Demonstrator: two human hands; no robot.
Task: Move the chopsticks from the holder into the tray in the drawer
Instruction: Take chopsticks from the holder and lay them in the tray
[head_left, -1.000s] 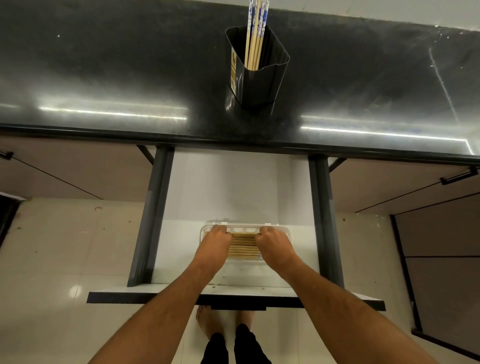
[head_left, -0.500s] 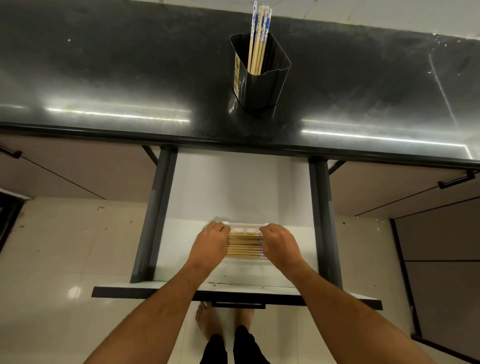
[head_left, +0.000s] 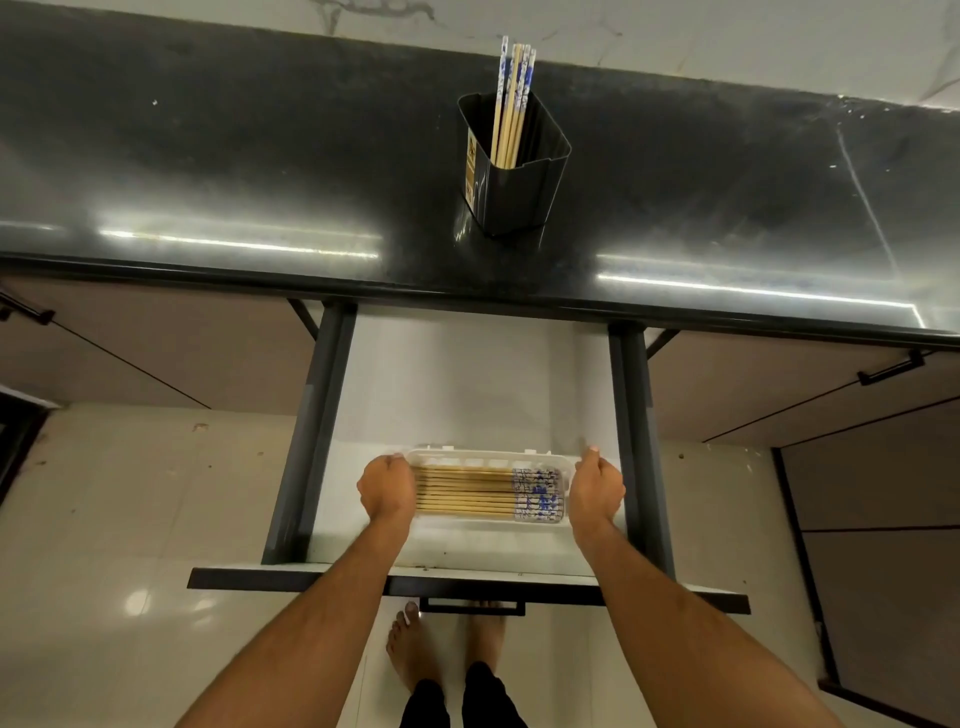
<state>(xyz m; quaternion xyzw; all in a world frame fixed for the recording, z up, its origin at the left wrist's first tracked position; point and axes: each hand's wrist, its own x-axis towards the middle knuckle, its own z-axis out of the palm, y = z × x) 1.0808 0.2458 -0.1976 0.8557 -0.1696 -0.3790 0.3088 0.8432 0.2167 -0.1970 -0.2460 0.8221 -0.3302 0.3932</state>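
Note:
A black holder (head_left: 519, 197) stands on the dark countertop (head_left: 208, 156), with several blue-and-white-topped chopsticks (head_left: 511, 104) upright in it. Below, the white drawer (head_left: 467, 374) is pulled out. A clear plastic tray (head_left: 483, 458) lies across it near the front. Several chopsticks (head_left: 478, 493) lie side by side in the tray, patterned ends to the right. My left hand (head_left: 387, 488) is curled over the tray's left end and hides the chopstick tips. My right hand (head_left: 597, 486) is curled against the tray's right end.
Dark rails run along both sides of the drawer. Its front panel (head_left: 311, 578) juts toward me above my bare feet (head_left: 410, 644). Closed cabinet doors with black handles (head_left: 891, 366) flank the drawer. A pale tiled floor lies below.
My hands were close together over the middle of the chopsticks in the tray. They have slid apart to the tray's two ends, uncovering the full row.

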